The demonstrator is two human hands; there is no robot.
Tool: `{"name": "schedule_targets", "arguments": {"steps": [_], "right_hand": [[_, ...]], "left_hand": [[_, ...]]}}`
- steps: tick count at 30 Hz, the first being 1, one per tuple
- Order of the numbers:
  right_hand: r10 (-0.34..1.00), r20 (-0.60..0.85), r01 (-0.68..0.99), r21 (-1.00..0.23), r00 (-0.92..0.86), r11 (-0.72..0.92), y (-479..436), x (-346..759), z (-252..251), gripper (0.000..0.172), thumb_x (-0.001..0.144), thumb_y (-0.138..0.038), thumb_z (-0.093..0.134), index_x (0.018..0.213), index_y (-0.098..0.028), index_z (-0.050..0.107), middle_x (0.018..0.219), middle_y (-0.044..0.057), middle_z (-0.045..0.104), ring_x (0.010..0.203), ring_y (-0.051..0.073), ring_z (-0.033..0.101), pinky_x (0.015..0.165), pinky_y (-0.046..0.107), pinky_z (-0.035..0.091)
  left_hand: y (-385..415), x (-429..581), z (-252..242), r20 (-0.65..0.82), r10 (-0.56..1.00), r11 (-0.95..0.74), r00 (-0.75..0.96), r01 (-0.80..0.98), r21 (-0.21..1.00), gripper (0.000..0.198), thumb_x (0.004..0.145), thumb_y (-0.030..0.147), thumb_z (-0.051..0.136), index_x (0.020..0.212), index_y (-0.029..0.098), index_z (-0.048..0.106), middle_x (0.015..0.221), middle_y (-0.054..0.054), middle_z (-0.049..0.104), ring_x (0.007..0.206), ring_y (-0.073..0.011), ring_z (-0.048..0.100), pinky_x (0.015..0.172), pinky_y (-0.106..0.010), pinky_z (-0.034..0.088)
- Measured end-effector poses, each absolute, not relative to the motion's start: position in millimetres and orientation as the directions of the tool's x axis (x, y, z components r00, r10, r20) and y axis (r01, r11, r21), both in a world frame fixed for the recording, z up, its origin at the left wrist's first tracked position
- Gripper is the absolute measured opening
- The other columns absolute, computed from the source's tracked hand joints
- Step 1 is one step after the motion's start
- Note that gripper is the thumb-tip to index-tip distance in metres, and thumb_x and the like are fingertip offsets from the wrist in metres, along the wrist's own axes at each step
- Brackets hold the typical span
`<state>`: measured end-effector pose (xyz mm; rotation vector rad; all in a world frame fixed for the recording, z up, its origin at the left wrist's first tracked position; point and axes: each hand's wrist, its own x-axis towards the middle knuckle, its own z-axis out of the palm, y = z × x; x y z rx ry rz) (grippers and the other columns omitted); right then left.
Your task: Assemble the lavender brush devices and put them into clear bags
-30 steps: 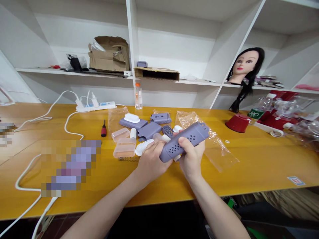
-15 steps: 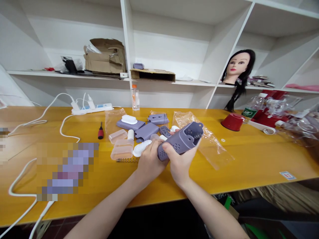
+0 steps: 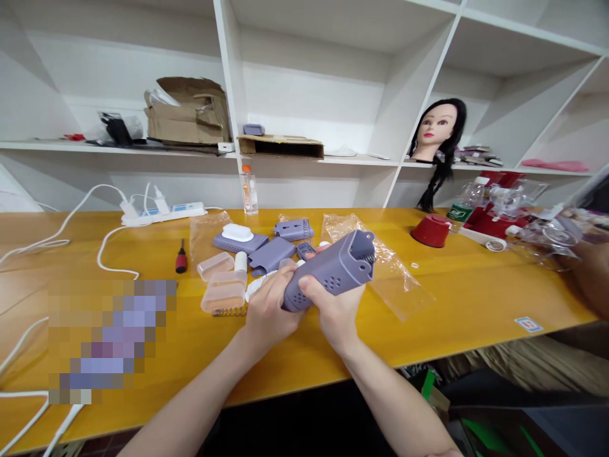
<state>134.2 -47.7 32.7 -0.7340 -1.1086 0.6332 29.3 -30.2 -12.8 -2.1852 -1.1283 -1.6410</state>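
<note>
The left forearm (image 3: 197, 395) slanted up from seven o'clock, the left hand (image 3: 271, 306) curled in a grip; the right forearm (image 3: 392, 397) slanted from five, the right hand (image 3: 339, 314) gripping, its thumb (image 3: 314, 290) toward ten.

Over to the right, bare tabletop (image 3: 457, 298) leaves passage between the plastic bag (image 3: 400, 291) and the sticker (image 3: 528, 324). Beyond the held purple shell (image 3: 324, 266), loose shells (image 3: 272, 255) and translucent trays (image 3: 223, 293) block the way. Left of those, a lane reaches the screwdriver (image 3: 181, 261).

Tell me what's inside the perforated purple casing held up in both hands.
At the open end of the purple casing, a dark, ridged piece shows, perhaps a spring, too small to confirm. Anything deeper is hidden by the casing's walls.
</note>
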Motion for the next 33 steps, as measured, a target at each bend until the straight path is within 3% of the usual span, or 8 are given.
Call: {"name": "schedule_targets", "arguments": {"steps": [3, 8, 12, 20, 25, 29, 33], "right_hand": [[0.74, 0.56, -0.004, -0.797, 0.372, 0.605, -45.2, 131.5, 31.3, 0.058, 0.058, -0.026, 0.072, 0.106, -0.021, 0.04, 0.091, 0.004, 0.058, 0.081, 0.02, 0.06, 0.081, 0.042, 0.049], [0.651, 0.61, 0.103, -0.76, 0.452, 0.641, -42.5, 120.9, 26.3, 0.07, 0.056, -0.025, 0.074, 0.111, -0.024, 0.031, 0.097, 0.006, 0.054, 0.087, 0.021, 0.06, 0.084, 0.043, 0.048], [0.65, 0.615, 0.084, -0.752, 0.447, 0.654, -42.1, 120.7, 26.8, 0.07, 0.057, -0.027, 0.073, 0.113, -0.024, 0.031, 0.098, 0.006, 0.054, 0.089, 0.022, 0.06, 0.084, 0.042, 0.048], [0.788, 0.533, -0.113, -0.802, 0.309, 0.587, -39.2, 137.4, 31.0, 0.052, 0.061, -0.03, 0.073, 0.102, -0.021, 0.043, 0.093, 0.004, 0.057, 0.08, 0.02, 0.06, 0.08, 0.042, 0.049], [0.793, 0.534, -0.114, -0.804, 0.295, 0.584, -35.1, 140.7, 24.8, 0.059, 0.064, -0.03, 0.072, 0.113, -0.023, 0.038, 0.092, 0.004, 0.058, 0.082, 0.021, 0.06, 0.083, 0.045, 0.047], [0.789, 0.521, -0.045, -0.825, 0.326, 0.563, -33.1, 139.0, 26.7, 0.064, 0.064, -0.032, 0.073, 0.116, -0.024, 0.037, 0.094, 0.004, 0.057, 0.085, 0.021, 0.059, 0.085, 0.046, 0.046], [0.804, 0.537, -0.007, -0.831, 0.256, 0.557, -35.1, 140.0, 41.9, 0.067, 0.061, -0.035, 0.074, 0.117, -0.026, 0.038, 0.106, 0.006, 0.056, 0.093, 0.022, 0.058, 0.086, 0.042, 0.047]], "left_hand": [[-27.6, 31.2, -15.1, 0.848, 0.519, -0.682, 0.108, 0.65, 0.335, 0.034, 0.07, 0.019, 0.057, 0.103, 0.015, 0.054, 0.096, -0.009, 0.068, 0.087, -0.0209, 0.065, 0.076, -0.029, 0.051], [-22.9, 34.3, -17.3, 0.814, 0.571, -0.669, 0.106, 0.635, 0.387, 0.032, 0.069, 0.014, 0.052, 0.1, 0.016, 0.053, 0.089, -0.007, 0.068, 0.079, -0.0203, 0.065, 0.068, -0.029, 0.051], [-21.2, 33.6, -17.5, 0.848, 0.514, -0.699, 0.129, 0.636, 0.327, 0.032, 0.069, 0.014, 0.052, 0.102, 0.016, 0.053, 0.09, -0.007, 0.068, 0.08, -0.0198, 0.066, 0.069, -0.029, 0.051], [-21.3, 34.2, -17.4, 0.907, 0.417, -0.679, 0.067, 0.686, 0.262, 0.034, 0.071, 0.023, 0.058, 0.105, 0.016, 0.055, 0.094, -0.009, 0.069, 0.082, -0.0209, 0.066, 0.072, -0.029, 0.052], [-21.3, 33.8, -18.7, 0.887, 0.456, -0.68, 0.076, 0.673, 0.292, 0.034, 0.07, 0.025, 0.061, 0.103, 0.018, 0.056, 0.093, -0.008, 0.069, 0.082, -0.0212, 0.066, 0.073, -0.029, 0.052], [-19.8, 36.2, -19.7, 0.808, 0.588, -0.628, 0.037, 0.65, 0.428, 0.034, 0.068, 0.028, 0.063, 0.1, 0.017, 0.058, 0.09, -0.008, 0.069, 0.08, -0.0218, 0.066, 0.072, -0.03, 0.051], [-20.8, 33.9, -9.7, 0.52, 0.853, -0.44, -0.036, 0.486, 0.755, 0.032, 0.063, 0.035, 0.068, 0.089, 0.017, 0.06, 0.074, -0.003, 0.067, 0.068, -0.0199, 0.063, 0.062, -0.029, 0.049]]}}
